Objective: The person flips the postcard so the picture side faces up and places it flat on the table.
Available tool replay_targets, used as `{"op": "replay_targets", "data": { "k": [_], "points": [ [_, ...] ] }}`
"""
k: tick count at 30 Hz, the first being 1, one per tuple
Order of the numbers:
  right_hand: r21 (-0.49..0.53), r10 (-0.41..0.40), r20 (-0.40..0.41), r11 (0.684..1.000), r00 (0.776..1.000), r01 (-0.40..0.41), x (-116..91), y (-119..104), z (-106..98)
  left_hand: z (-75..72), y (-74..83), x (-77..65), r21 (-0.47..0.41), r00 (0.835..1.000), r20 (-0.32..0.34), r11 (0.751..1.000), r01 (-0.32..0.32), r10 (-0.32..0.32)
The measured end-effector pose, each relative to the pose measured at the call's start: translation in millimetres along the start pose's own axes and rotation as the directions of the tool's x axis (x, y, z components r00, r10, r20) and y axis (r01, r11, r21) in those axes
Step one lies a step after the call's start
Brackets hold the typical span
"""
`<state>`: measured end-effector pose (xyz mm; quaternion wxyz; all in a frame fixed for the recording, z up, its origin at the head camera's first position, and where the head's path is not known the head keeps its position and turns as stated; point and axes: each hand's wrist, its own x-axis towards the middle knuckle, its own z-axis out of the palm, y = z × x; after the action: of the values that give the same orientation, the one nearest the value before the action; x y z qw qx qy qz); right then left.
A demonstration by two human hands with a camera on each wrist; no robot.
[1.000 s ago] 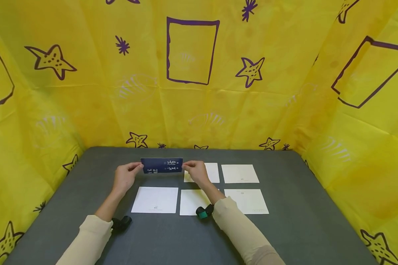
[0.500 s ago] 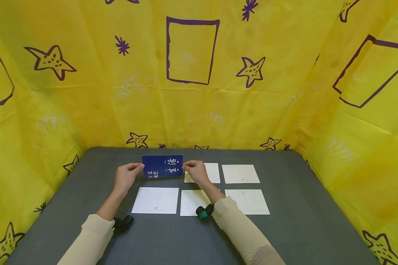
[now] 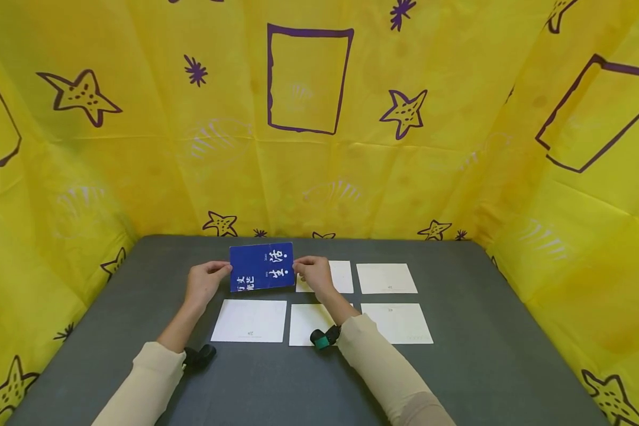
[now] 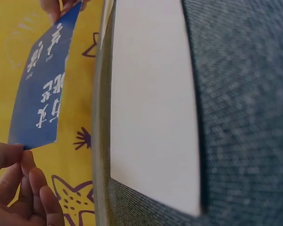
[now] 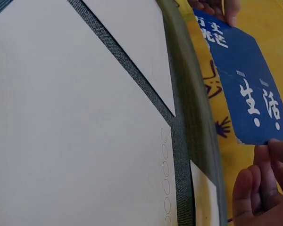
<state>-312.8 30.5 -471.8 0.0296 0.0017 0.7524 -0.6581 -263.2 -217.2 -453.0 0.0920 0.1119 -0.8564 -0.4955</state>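
Note:
A blue postcard [image 3: 258, 266] with white characters is held up over the far left part of the table, tilted so its printed face shows in the head view. My left hand [image 3: 200, 285] pinches its left edge between thumb and fingers. At the opposite edge, my right hand [image 3: 316, 277] pinches it the same way. Both wrist views show the blue postcard [image 4: 40, 89] from the side, fingertips at its short ends. Beneath my right hand lies a white card [image 3: 342, 275], partly covered by the hand.
Several more white cards lie in two rows on the dark grey table [image 3: 266, 384]: front left [image 3: 249, 321], front middle [image 3: 306, 325], front right [image 3: 397, 324] and back right [image 3: 387, 278]. A yellow patterned cloth [image 3: 309, 165] surrounds the table's back and sides.
The blue postcard has tilted up, its far edge rising, so much more of its printed face shows. Both hands keep their pinch in nearly the same place.

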Motion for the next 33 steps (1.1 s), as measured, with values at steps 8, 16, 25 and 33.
{"op": "replay_targets", "data": {
  "k": [8, 16, 25, 33],
  "points": [
    [0.013, 0.021, -0.043, 1.0, 0.999, -0.02, -2, -3, 3, 2.0, -0.1, 3.2, 0.027, 0.999, -0.035, 0.999, -0.02, 0.021],
    [-0.018, -0.001, -0.036, 1.0, 0.999, 0.0, -3, -5, 3, 1.9, 2.2, 4.9, 0.027, 0.999, -0.045, 1.0, -0.002, 0.004],
    [-0.091, -0.004, -0.016, 0.996, 1.0, 0.003, -4, -4, 6, 1.0, 1.0, 7.9, 0.057, 0.996, -0.086, 0.998, -0.007, 0.012],
    [-0.17, -0.029, -0.044, 0.985, 0.999, 0.021, -5, -4, 11, 4.2, -1.7, 12.7, 0.085, 0.999, -0.039, 0.996, 0.028, -0.025]
  ]
}}
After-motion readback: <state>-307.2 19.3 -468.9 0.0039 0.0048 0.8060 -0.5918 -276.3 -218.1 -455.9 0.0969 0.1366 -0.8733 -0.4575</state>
